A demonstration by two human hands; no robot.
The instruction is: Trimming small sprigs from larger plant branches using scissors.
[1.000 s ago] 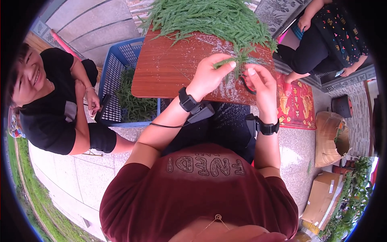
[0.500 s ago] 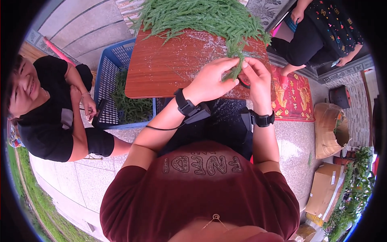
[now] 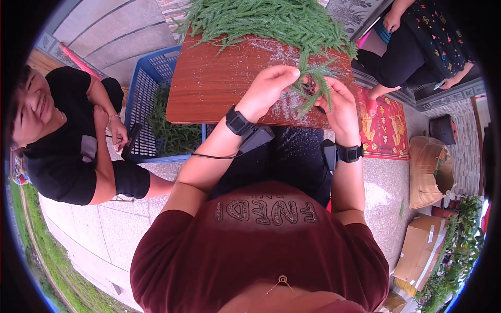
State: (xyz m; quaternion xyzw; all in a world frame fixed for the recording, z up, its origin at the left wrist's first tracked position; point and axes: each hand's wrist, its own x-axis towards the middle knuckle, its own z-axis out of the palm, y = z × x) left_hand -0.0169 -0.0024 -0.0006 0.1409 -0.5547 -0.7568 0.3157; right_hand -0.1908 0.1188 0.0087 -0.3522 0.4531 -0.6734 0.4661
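Above the near edge of the brown wood-grain table (image 3: 209, 99), both my hands are raised around a green, needle-leaved sprig (image 3: 324, 94). My left hand (image 3: 274, 86) pinches the sprig between thumb and fingers on its left side. On the right, my right hand (image 3: 342, 107) is closed with fingers curled at the sprig. A small dark object with a hint of red shows between the leaves and my right fingers; its kind is hard to make out. A large heap of similar green sprigs (image 3: 261, 21) covers the table's far side, and white flecks lie scattered over the wood.
A blue plastic crate (image 3: 136, 86) holding green sprigs stands left of the table, beside a seated person in black (image 3: 62, 135). Another person (image 3: 417, 47) sits far right. A red patterned mat (image 3: 383, 122) and cardboard boxes (image 3: 420, 245) lie to the right.
The hands have moved slightly apart, and the sprig between them is now spread out with its branches showing. The left hand has shifted a little up and away. The view has shifted slightly.
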